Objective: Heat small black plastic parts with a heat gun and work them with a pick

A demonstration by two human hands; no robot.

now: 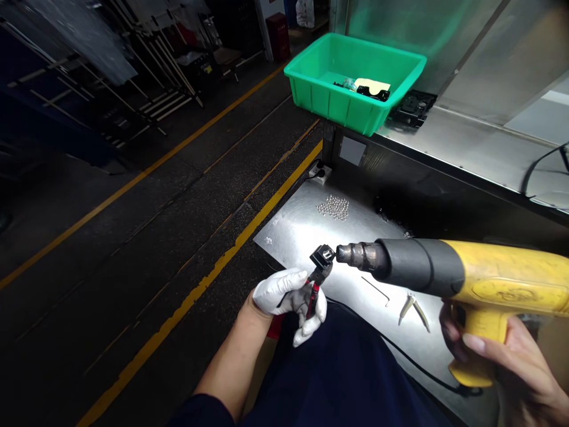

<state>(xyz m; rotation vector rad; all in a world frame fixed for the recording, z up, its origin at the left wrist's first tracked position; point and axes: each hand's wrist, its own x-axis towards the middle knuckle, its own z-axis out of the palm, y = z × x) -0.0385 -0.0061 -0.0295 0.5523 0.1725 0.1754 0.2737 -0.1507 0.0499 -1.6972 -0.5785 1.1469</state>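
My left hand (287, 293), in a white glove, is closed around the red handles of a pair of pliers (313, 298). Held up at the dark jaws is a small black block-shaped part (319, 256) with a shiny metal piece in its side. My bare right hand (524, 356) is wrapped round the grip of a yellow heat gun (502, 276) with a dark front sleeve. The stepped metal nozzle (358, 255) points left, its tip just short of the black part. Whether the heat gun is running cannot be seen.
On the metal worktop (293, 219) lie many small shiny pieces (334, 207), a hex key (377, 290) and light-handled cutters (413, 311). A power socket (320, 172) sits at its far corner. A green bin (338, 110) holding parts stands on the raised shelf (471, 142). A black cord (409, 353) crosses near my lap.
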